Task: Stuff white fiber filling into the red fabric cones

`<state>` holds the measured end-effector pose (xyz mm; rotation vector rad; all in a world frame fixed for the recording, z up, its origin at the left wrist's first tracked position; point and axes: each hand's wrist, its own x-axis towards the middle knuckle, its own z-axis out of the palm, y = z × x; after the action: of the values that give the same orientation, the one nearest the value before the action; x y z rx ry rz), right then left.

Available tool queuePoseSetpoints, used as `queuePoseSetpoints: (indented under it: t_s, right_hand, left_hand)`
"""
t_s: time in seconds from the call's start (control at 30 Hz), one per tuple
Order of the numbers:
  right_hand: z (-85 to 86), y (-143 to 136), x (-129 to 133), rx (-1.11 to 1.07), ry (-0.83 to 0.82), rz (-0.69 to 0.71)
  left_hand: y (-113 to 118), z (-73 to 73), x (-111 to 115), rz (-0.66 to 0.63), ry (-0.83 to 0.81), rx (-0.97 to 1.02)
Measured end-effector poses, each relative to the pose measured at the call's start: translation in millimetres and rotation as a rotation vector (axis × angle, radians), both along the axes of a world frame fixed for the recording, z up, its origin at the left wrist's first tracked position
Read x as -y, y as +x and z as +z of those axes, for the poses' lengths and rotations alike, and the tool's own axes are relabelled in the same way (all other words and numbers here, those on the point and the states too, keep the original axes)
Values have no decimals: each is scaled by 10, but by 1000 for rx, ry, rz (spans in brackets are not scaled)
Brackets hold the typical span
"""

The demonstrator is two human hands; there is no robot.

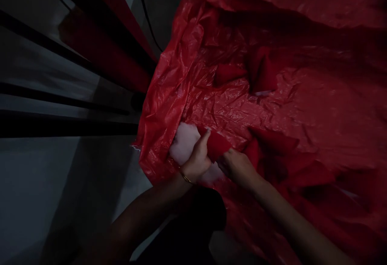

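Note:
In the dim head view a red fabric piece (218, 145) is held between my two hands. My left hand (198, 160), with a gold bracelet at the wrist, grips its left side, thumb on top and the other fingers hidden. At the lower right end my right hand (237, 165) is closed on the same fabric. White fluffy stuffing (184, 145) lies left of the fabric, and more of it shows below, between the hands. All this is over a crumpled red plastic sheet (223, 109).
Several folded red fabric pieces (311, 172) lie to the right, with more pieces (263, 71) farther back. Dark bars (66, 124) stand at the left, and behind them is a long red object (99, 51). A black cable (148, 17) hangs beyond the sheet.

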<state>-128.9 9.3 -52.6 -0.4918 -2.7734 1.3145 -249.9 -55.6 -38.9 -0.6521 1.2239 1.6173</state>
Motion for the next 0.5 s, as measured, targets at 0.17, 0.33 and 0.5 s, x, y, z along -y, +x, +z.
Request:
queuePoseSetpoints:
  t_s: [0.17,0.33,0.5]
  right_hand:
    - [151,283,151,-249,-24,-496]
    - [166,195,427,-227,-128,-555]
    - [260,16,413,-359,59,-451]
  left_hand:
    - [-269,135,5,113,6,-28]
    - [-214,156,45,111,45,-23]
    - [-135,124,111,169,56,44]
